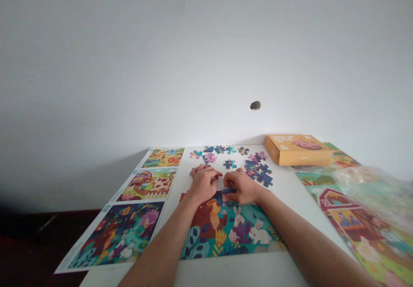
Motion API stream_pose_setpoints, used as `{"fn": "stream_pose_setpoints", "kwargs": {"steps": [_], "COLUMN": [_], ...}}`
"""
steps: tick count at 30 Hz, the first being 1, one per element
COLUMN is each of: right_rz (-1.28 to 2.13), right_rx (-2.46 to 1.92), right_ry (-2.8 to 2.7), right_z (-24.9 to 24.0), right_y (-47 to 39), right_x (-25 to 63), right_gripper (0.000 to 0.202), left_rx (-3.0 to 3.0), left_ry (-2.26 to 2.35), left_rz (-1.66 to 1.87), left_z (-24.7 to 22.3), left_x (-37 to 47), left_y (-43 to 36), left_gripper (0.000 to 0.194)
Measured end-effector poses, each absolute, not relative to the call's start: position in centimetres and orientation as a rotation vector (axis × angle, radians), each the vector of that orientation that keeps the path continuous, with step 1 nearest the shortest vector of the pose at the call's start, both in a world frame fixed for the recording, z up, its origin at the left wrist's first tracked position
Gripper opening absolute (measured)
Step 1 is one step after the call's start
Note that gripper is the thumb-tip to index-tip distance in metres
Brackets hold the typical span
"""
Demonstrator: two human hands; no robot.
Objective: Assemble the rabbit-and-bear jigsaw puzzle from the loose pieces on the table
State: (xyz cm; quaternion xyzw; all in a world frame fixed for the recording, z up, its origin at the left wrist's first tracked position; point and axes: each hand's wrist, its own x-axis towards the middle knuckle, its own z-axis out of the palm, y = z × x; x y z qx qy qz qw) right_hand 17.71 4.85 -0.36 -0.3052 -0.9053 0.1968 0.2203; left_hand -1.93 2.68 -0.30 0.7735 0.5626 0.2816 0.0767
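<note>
A partly joined jigsaw puzzle (226,231) with rabbits and a brown animal lies flat on the white table in front of me. My right hand (241,186) is at its upper edge, thumb and fingers closed on a dark blue puzzle piece (229,190). Just to the left, my left hand (203,183) rests at the upper left of the puzzle, its fingers loosely stretched and nothing visible in them. Behind the hands lie loose puzzle pieces (230,164), several of them grouped in a dark blue and purple cluster (258,171) at the right.
At left lies a reference sheet (163,194) with three printed pictures. An orange puzzle box (301,150) stands at the back right, against the wall. Beside it are a farm-scene puzzle (358,222) and a clear plastic bag (371,192). The white wall (206,63) has a small hole.
</note>
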Motion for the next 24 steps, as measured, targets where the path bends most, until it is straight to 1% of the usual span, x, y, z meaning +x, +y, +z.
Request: {"fn": "stream_pose_setpoints", "kwargs": {"steps": [4,7,9,12,16,17,20,22,24], "right_rz": [0.562,0.481,0.404,0.295,0.163,0.134,0.102,0.125,0.147], "right_rx": [-0.947,-1.010,-1.038,-1.111,-1.306,-1.348,-1.388,-1.383,-1.385], "right_ry": [-2.250,-2.247,-2.316,-2.389,-2.331,-2.307,-2.321,-2.369,-2.390], "right_z": [-1.2,-1.1,-0.7,-0.1,0.0,-0.1,-0.5,-0.8,-1.0], "right_y": [5.6,5.7,5.5,5.1,5.1,5.2,5.6,5.8,5.8], "right_x": [17.7,17.9,18.1,18.3,18.4,18.4,18.5,18.5,18.5], "right_gripper": [0.017,0.009,0.004,0.011,0.025,0.028,0.043,0.051,0.048], "left_rx": [2.300,2.355,2.384,2.392,2.460,2.493,2.579,2.598,2.589], "left_ry": [1.542,1.415,1.402,1.449,1.360,1.308,1.181,1.152,1.143], "left_rz": [0.862,0.835,0.831,0.826,0.733,0.699,0.612,0.581,0.570], "left_z": [0.1,0.1,-0.1,-0.2,0.4,0.5,0.7,0.7,0.7], "left_x": [-1.9,-1.9,-1.9,-1.9,-1.8,-1.8,-1.7,-1.7,-1.6], "left_y": [2.5,2.4,2.4,2.4,2.1,2.0,1.7,1.6,1.6], "left_gripper": [0.026,0.021,0.022,0.024,0.016,0.020,0.047,0.052,0.052]}}
